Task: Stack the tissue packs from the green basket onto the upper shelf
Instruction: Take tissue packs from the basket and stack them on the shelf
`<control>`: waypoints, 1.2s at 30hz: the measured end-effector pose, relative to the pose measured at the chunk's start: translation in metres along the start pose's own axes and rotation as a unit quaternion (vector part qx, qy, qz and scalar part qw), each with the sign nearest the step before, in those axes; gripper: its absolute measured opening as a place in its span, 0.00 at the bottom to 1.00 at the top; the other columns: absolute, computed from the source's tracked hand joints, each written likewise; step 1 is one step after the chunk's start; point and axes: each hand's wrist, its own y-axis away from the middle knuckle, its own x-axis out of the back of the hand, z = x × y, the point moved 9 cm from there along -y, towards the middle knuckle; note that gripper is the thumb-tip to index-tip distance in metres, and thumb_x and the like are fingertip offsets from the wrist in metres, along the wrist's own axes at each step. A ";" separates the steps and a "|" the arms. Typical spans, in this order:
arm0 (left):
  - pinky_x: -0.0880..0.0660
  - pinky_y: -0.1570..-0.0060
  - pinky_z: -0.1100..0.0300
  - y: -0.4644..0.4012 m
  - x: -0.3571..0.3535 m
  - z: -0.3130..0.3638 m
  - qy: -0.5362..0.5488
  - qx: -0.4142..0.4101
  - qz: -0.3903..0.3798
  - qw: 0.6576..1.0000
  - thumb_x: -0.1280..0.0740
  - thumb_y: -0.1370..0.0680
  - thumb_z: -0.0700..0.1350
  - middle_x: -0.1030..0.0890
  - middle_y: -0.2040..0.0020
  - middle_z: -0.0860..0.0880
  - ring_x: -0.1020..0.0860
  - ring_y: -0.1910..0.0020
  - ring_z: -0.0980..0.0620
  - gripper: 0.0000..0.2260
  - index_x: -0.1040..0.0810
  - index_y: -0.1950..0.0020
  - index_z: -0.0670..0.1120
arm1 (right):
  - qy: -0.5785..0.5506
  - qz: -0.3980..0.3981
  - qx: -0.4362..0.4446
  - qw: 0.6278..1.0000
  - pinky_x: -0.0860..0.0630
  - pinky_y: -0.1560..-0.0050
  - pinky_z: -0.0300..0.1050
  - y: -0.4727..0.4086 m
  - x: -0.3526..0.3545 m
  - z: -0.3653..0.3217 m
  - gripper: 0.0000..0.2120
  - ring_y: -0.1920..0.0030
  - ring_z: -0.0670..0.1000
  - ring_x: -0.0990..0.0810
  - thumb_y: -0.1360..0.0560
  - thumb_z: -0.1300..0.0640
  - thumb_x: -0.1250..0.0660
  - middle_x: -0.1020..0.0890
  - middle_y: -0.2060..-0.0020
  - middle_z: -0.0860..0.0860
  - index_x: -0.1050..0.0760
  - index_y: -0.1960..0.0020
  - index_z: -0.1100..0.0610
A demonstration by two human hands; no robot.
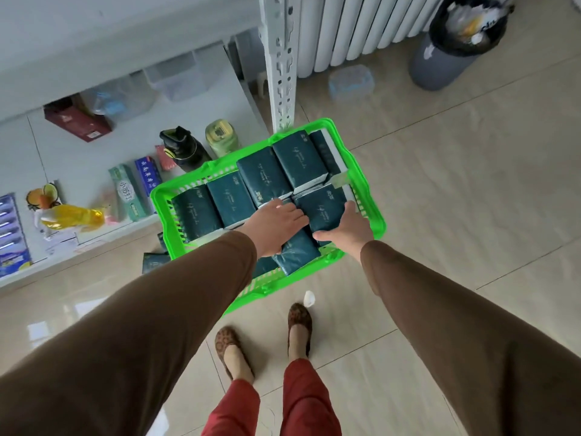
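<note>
The white shelf unit [132, 99] stands just behind the green basket [374, 212], its lower boards carrying boxes and bottles; the upper shelf [119, 20] shows as a pale slab above them, and I see no tissue packs on the part in view. The green basket sits on the floor at the foot of the shelf post [281, 61]. Inside the basket lie the tissue packs [232, 198], dark teal, in a row along its far side with more heaped at the near side. One further pack [154, 262] lies on the floor just outside the basket's left wall.

Step in hand: pickup. My left hand [276, 226] rests on the packs at the basket's middle, fingers [294, 212] straight and spread flat, clamped on nothing. My right hand [347, 226] grips the right end of one pack [323, 209] near the basket's right wall, thumb at its near edge, fingers curled over the far edge.

Next move, as I judge it: close both hands on the pack, lift clear of the basket rim, raise to the upper shelf and set flat
</note>
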 end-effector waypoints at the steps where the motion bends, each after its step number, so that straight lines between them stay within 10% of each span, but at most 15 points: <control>1: 0.34 0.42 0.53 0.003 0.000 -0.001 -0.014 0.005 -0.001 1.000 0.29 0.31 0.51 0.25 0.39 0.51 0.29 0.38 0.47 0.28 0.31 0.32 0.49 | 0.008 -0.005 -0.003 1.000 0.26 0.39 0.54 -0.001 -0.001 0.000 0.45 0.36 0.61 0.27 0.41 0.40 0.19 0.22 0.40 0.55 0.35 0.33 0.56; 12: 0.36 0.41 0.49 0.177 0.057 -0.089 0.065 0.243 0.028 0.968 0.28 0.33 0.60 0.24 0.43 0.51 0.28 0.40 0.47 0.24 0.26 0.40 0.54 | -0.106 -0.001 0.181 0.978 0.30 0.62 0.40 0.105 0.046 -0.117 0.23 0.56 0.48 0.19 0.35 0.54 0.20 0.19 0.54 0.46 0.29 0.48 0.50; 24: 0.36 0.44 0.50 0.611 0.115 -0.209 0.094 0.442 0.164 0.877 0.27 0.31 0.59 0.22 0.45 0.50 0.27 0.43 0.45 0.24 0.24 0.39 0.50 | -0.150 0.009 0.455 0.878 0.20 0.47 0.48 0.370 -0.059 -0.457 0.30 0.42 0.49 0.22 0.33 0.52 0.20 0.25 0.41 0.44 0.33 0.38 0.47; 31: 0.32 0.44 0.48 0.836 0.099 -0.281 0.095 0.519 0.214 0.822 0.27 0.28 0.57 0.21 0.46 0.51 0.27 0.45 0.47 0.22 0.26 0.38 0.51 | -0.193 -0.011 0.510 0.838 0.27 0.60 0.24 0.472 -0.175 -0.616 0.34 0.49 0.39 0.24 0.31 0.54 0.21 0.25 0.43 0.45 0.36 0.33 0.47; 36: 0.33 0.45 0.48 0.939 0.074 -0.360 0.082 0.563 0.232 0.789 0.23 0.31 0.53 0.19 0.44 0.50 0.26 0.45 0.45 0.26 0.28 0.37 0.52 | -0.172 -0.002 0.527 0.832 0.21 0.48 0.46 0.488 -0.233 -0.720 0.36 0.48 0.51 0.22 0.31 0.53 0.21 0.25 0.46 0.49 0.39 0.31 0.48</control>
